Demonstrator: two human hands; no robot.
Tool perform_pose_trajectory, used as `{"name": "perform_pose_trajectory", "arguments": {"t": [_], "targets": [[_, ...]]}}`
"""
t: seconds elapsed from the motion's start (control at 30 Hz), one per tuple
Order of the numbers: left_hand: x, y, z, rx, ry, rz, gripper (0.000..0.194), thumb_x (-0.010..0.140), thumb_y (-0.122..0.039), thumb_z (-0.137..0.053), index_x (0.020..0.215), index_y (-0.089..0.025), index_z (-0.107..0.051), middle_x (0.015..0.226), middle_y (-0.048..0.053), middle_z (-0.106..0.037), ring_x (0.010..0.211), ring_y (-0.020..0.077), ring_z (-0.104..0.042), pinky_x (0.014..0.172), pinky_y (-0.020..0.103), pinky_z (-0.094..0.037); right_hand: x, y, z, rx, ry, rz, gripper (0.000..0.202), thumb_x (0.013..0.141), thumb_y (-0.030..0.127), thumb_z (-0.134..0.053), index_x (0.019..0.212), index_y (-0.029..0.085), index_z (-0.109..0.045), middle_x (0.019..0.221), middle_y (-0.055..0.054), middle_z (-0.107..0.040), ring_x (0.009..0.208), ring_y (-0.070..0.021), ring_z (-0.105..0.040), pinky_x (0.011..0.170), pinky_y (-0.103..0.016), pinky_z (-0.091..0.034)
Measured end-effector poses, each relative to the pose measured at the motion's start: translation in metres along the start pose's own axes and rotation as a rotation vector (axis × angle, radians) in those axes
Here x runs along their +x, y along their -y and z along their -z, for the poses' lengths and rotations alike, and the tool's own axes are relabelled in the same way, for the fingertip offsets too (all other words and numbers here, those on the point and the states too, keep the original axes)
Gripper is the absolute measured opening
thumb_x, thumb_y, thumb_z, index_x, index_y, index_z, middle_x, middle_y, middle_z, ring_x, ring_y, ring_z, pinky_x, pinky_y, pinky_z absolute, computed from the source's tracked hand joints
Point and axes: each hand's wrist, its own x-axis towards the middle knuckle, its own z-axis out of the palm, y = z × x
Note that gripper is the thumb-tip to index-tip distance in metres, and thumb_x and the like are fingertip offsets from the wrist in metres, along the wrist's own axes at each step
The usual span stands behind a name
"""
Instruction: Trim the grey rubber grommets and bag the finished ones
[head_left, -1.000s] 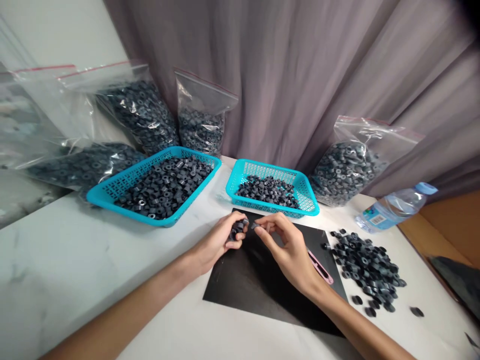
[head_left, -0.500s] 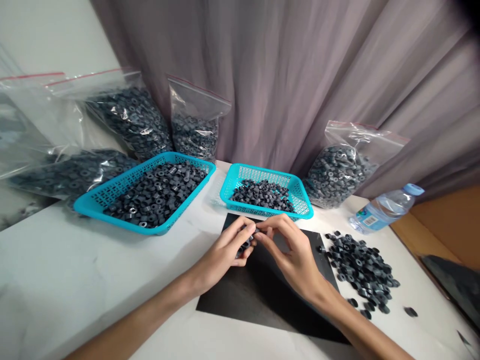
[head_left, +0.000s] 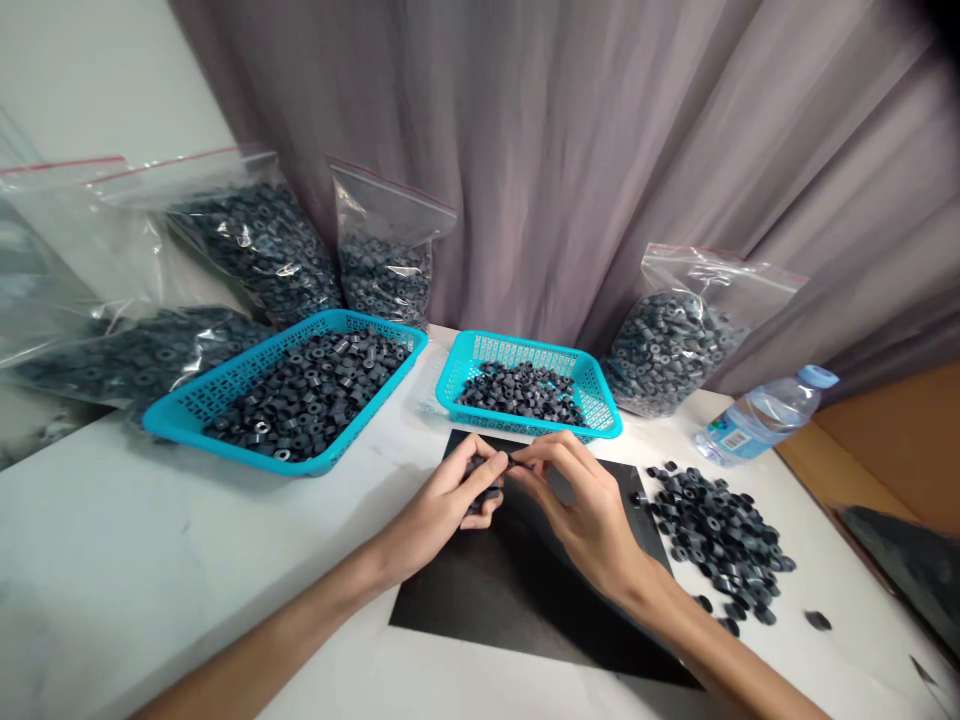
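Note:
My left hand [head_left: 444, 500] is closed round several small dark grey rings [head_left: 487, 492], which show between its thumb and curled fingers. Thumb and forefinger of my right hand [head_left: 581, 500] pinch a small dark piece [head_left: 517, 462] right beside the left fingertips; its shape is mostly hidden. Both hands are held above a black mat [head_left: 480, 590]. Behind them stands a small blue basket [head_left: 611, 420] with dark rings in it. On the right, a loose pile of dark rings [head_left: 720, 535] lies on the white table [head_left: 247, 590].
A larger blue basket [head_left: 169, 425] full of rings sits to the left. Clear zip bags of rings stand behind: a left bag [head_left: 262, 250], a middle bag [head_left: 386, 275] and a right bag [head_left: 667, 345]. A water bottle [head_left: 765, 415] leans near the pile.
My right fingertips have shifted slightly up and left, and its fingers look a little straighter. The left hand keeps its hold on the rings. The whole view has moved slightly.

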Motion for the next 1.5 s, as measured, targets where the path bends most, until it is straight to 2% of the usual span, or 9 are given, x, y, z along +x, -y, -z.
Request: {"name": "perform_pose_trajectory", "arguments": {"t": [0.4, 0.57, 0.73, 0.93, 1.0, 1.1, 1.3, 1.4, 1.5], "targets": [[0.001, 0.000, 0.002, 0.002, 0.035, 0.023, 0.030, 0.093, -0.051, -0.056, 0.088, -0.021, -0.052, 0.080, -0.003, -0.045, 0.066, 0.0090, -0.039, 0.059, 0.020, -0.033, 0.000, 0.000, 0.004, -0.018, 0.005, 0.044, 0.012, 0.098, 0.018, -0.056, 0.106, 0.025, -0.062, 0.094, -0.004, -0.060, 0.080, -0.0171, -0.060, 0.073, -0.031, -0.053], [0.002, 0.002, 0.003, 0.062, 0.055, 0.018, 0.027, 0.096, -0.047, -0.053, 0.090, -0.021, -0.051, 0.078, -0.003, -0.043, 0.067, 0.0099, -0.038, 0.059, 0.020, -0.031, -0.001, -0.004, 0.005, -0.031, 0.044, 0.065, 0.015, 0.099, 0.019, -0.053, 0.108, 0.025, -0.063, 0.096, -0.005, -0.058, 0.084, -0.0177, -0.060, 0.076, -0.031, -0.053], [0.002, 0.002, 0.002, -0.006, 0.086, -0.004, 0.023, 0.098, -0.040, -0.052, 0.088, -0.020, -0.048, 0.076, -0.003, -0.040, 0.066, 0.0094, -0.035, 0.057, 0.020, -0.027, -0.001, -0.007, 0.006, -0.001, 0.056, 0.064, 0.016, 0.099, 0.017, -0.052, 0.109, 0.025, -0.063, 0.097, -0.005, -0.058, 0.088, -0.0181, -0.060, 0.078, -0.032, -0.052], [0.001, -0.006, 0.004, -0.115, 0.044, -0.025, 0.021, 0.097, -0.034, -0.055, 0.086, -0.020, -0.045, 0.077, -0.004, -0.040, 0.063, 0.0078, -0.033, 0.055, 0.019, -0.024, 0.001, -0.010, 0.009, -0.023, -0.051, 0.069, 0.011, 0.098, 0.016, -0.055, 0.101, 0.024, -0.062, 0.094, -0.004, -0.061, 0.085, -0.0176, -0.060, 0.077, -0.032, -0.050], [0.001, -0.012, 0.007, -0.134, 0.029, -0.048, 0.021, 0.097, -0.035, -0.057, 0.086, -0.021, -0.045, 0.080, -0.004, -0.041, 0.063, 0.0070, -0.033, 0.055, 0.019, -0.024, 0.002, -0.012, 0.014, 0.002, -0.104, 0.035, 0.009, 0.096, 0.015, -0.058, 0.096, 0.023, -0.062, 0.091, -0.003, -0.062, 0.083, -0.0171, -0.059, 0.076, -0.031, -0.048], [-0.001, -0.018, 0.011, -0.068, 0.073, -0.067, 0.022, 0.097, -0.038, -0.057, 0.087, -0.022, -0.045, 0.082, -0.004, -0.042, 0.064, 0.0070, -0.034, 0.056, 0.020, -0.026, 0.006, -0.011, 0.022, 0.125, -0.129, -0.048, 0.006, 0.094, 0.017, -0.062, 0.093, 0.022, -0.064, 0.090, -0.002, -0.063, 0.083, -0.0167, -0.058, 0.076, -0.031, -0.046], [-0.004, -0.016, 0.009, 0.107, 0.128, -0.055, 0.022, 0.097, -0.043, -0.054, 0.092, -0.022, -0.048, 0.078, -0.005, -0.042, 0.066, 0.0084, -0.036, 0.061, 0.022, -0.032, 0.013, 0.001, 0.030, 0.408, -0.025, -0.116, 0.005, 0.093, 0.019, -0.066, 0.094, 0.024, -0.066, 0.098, -0.003, -0.061, 0.093, -0.0167, -0.057, 0.080, -0.029, -0.047], [-0.004, -0.015, 0.007, 0.145, 0.132, -0.066, 0.023, 0.097, -0.043, -0.055, 0.093, -0.021, -0.049, 0.078, -0.005, -0.044, 0.065, 0.0082, -0.036, 0.061, 0.023, -0.031, 0.014, 0.004, 0.030, 0.504, 0.052, -0.161, 0.004, 0.092, 0.020, -0.066, 0.094, 0.023, -0.066, 0.107, -0.004, -0.064, 0.102, -0.0175, -0.059, 0.085, -0.030, -0.048], [-0.004, -0.015, 0.006, 0.157, 0.131, -0.064, 0.023, 0.097, -0.043, -0.054, 0.094, -0.021, -0.049, 0.078, -0.005, -0.043, 0.065, 0.0080, -0.035, 0.060, 0.023, -0.030, 0.014, 0.006, 0.031, 0.576, 0.130, -0.222, 0.004, 0.092, 0.021, -0.068, 0.094, 0.023, -0.066, 0.113, -0.005, -0.067, 0.102, -0.0182, -0.062, 0.087, -0.032, -0.049]]}}
